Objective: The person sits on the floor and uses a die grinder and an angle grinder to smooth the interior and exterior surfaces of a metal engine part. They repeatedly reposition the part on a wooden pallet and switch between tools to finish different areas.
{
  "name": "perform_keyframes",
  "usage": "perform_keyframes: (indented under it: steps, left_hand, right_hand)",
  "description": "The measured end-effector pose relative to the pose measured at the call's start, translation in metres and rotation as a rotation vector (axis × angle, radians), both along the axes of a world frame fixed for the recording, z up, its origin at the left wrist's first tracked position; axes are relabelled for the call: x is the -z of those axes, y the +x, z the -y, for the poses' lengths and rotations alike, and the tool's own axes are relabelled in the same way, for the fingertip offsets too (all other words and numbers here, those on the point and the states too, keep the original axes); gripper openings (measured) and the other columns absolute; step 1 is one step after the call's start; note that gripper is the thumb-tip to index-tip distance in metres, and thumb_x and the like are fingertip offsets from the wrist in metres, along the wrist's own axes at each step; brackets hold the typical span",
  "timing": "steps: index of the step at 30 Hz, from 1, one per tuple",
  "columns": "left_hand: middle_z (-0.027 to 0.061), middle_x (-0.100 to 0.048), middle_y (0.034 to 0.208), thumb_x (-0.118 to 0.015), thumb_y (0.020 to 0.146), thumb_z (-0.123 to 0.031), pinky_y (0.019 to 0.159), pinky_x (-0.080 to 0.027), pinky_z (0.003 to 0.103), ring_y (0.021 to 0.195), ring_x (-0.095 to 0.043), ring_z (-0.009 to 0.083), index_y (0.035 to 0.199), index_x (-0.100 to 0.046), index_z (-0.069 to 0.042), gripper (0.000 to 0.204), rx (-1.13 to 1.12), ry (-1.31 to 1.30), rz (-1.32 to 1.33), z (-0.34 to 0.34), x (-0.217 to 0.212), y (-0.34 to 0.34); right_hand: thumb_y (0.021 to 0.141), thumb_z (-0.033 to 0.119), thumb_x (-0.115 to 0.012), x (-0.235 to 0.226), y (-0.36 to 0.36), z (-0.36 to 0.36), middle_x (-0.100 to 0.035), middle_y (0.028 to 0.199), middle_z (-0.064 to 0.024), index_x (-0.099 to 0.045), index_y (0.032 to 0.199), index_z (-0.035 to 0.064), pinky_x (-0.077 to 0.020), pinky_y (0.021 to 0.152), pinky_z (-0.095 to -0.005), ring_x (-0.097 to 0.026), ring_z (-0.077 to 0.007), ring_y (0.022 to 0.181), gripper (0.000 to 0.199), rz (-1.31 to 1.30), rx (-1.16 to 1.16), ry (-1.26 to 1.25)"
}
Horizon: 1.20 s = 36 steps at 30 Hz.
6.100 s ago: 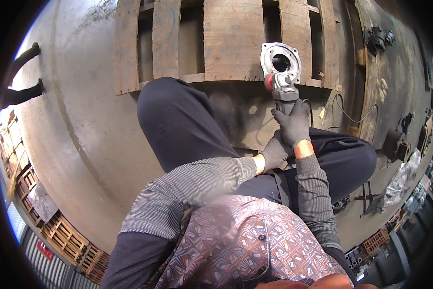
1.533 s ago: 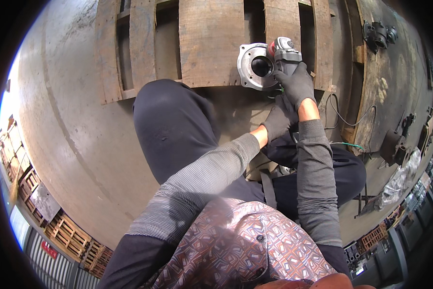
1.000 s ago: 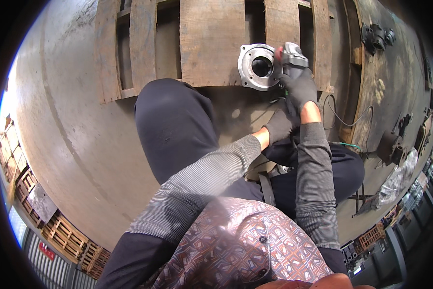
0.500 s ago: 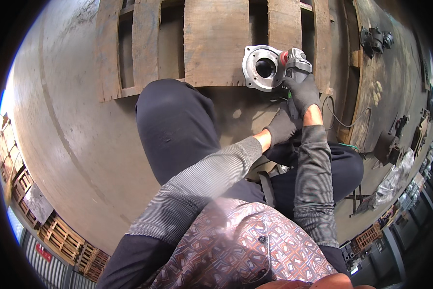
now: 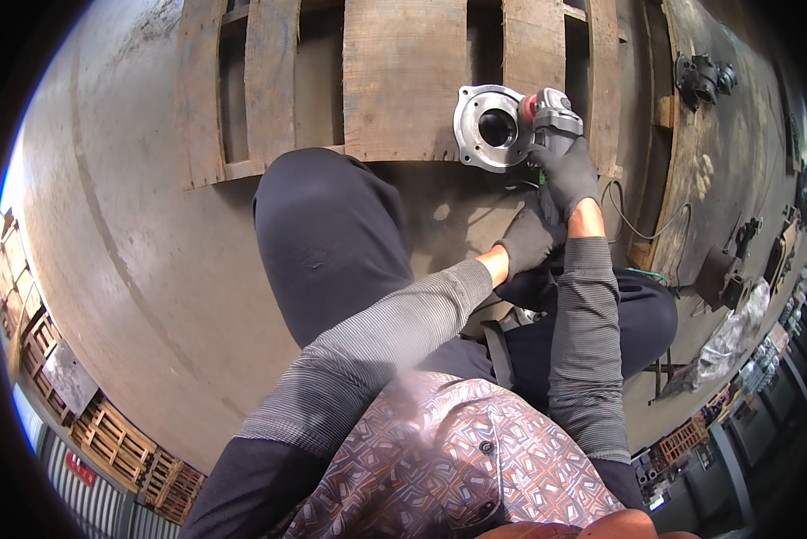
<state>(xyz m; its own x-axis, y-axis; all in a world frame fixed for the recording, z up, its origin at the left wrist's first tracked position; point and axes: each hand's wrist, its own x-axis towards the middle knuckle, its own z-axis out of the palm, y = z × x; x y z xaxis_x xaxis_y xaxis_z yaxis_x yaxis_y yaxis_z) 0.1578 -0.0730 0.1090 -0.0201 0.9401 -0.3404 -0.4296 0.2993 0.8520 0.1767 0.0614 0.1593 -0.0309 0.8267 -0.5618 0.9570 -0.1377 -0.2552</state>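
Note:
A grey angle grinder (image 5: 556,128) is in both my hands, its head at the edge of a wooden pallet (image 5: 403,81). My right hand (image 5: 569,178), in a dark glove, is closed round the body just behind the head. Lower down, my left hand (image 5: 531,238), gloved too, is closed round the rear part; its fingers are partly hidden. The grinder's red disc side (image 5: 528,109) meets the right rim of a silvery metal flange casting (image 5: 468,110). This casting lies on the pallet's near edge, its round bore facing up.
A cable (image 5: 668,235) curls over the floor right of the grinder. Another wooden board platform (image 5: 691,171) stands at the right, with a dark metal part (image 5: 704,81) on it. Brown castings (image 5: 722,277) and plastic wrap (image 5: 737,328) lie further right. Stacked pallets (image 5: 120,445) stand lower left.
Hardly anything differs. The whole view has shifted very slightly; both hands keep their hold on the grinder against the casting.

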Motion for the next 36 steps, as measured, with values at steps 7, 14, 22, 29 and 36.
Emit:
perform_keyframes:
  steps: [7,14,22,29,36]
  left_hand:
    - [0.0250,-0.050,0.140,-0.066,0.094,-0.027,0.105,-0.042,0.046,0.127,-0.050,0.0414,0.141,-0.043,0.003,0.061,0.124,-0.029,-0.135,0.002,-0.004,-0.011]
    - [0.0245,-0.052,0.135,-0.070,0.090,-0.026,0.106,-0.042,0.045,0.127,-0.051,0.0392,0.137,-0.044,0.004,0.061,0.038,0.030,-0.113,-0.004,-0.011,-0.015]
    - [0.0247,-0.054,0.131,-0.072,0.088,-0.022,0.107,-0.041,0.044,0.127,-0.051,0.0402,0.140,-0.043,0.002,0.064,0.012,0.099,-0.502,0.002,-0.001,-0.027]
    - [0.0240,-0.055,0.135,-0.078,0.085,-0.021,0.106,-0.045,0.043,0.130,-0.053,0.0365,0.141,-0.035,0.001,0.074,-0.159,-0.117,-0.083,0.003,-0.002,-0.013]
    - [0.0197,-0.057,0.132,-0.084,0.078,-0.017,0.104,-0.046,0.039,0.124,-0.057,0.0293,0.136,-0.035,0.000,0.078,-0.307,-0.203,0.014,0.006,0.006,-0.019]
  right_hand:
    - [0.080,0.051,-0.082,-0.001,0.000,0.003,-0.064,0.130,-0.0343,-0.049,0.137,-0.0101,-0.0497,0.105,-0.0472,-0.063,-0.0452,0.124,0.090,0.014,0.057,0.035]
    - [0.080,0.048,-0.083,0.000,-0.004,0.000,-0.065,0.128,-0.0335,-0.049,0.135,-0.0089,-0.0506,0.104,-0.0476,-0.064,-0.0451,0.122,0.086,-0.051,0.043,0.041]
    - [0.082,0.049,-0.080,0.004,-0.038,0.002,-0.065,0.128,-0.0335,-0.045,0.135,-0.0075,-0.0505,0.104,-0.0488,-0.064,-0.0462,0.122,0.085,-0.020,-0.075,0.036]
    - [0.082,0.051,-0.081,0.004,-0.023,-0.001,-0.065,0.129,-0.0340,-0.044,0.136,-0.0091,-0.0503,0.104,-0.0485,-0.064,-0.0458,0.123,0.089,-0.036,0.004,0.035]
    - [0.081,0.049,-0.080,0.009,-0.055,0.014,-0.065,0.128,-0.0336,-0.045,0.138,-0.0070,-0.0511,0.102,-0.0491,-0.063,-0.0477,0.121,0.088,-0.129,-0.168,0.057]
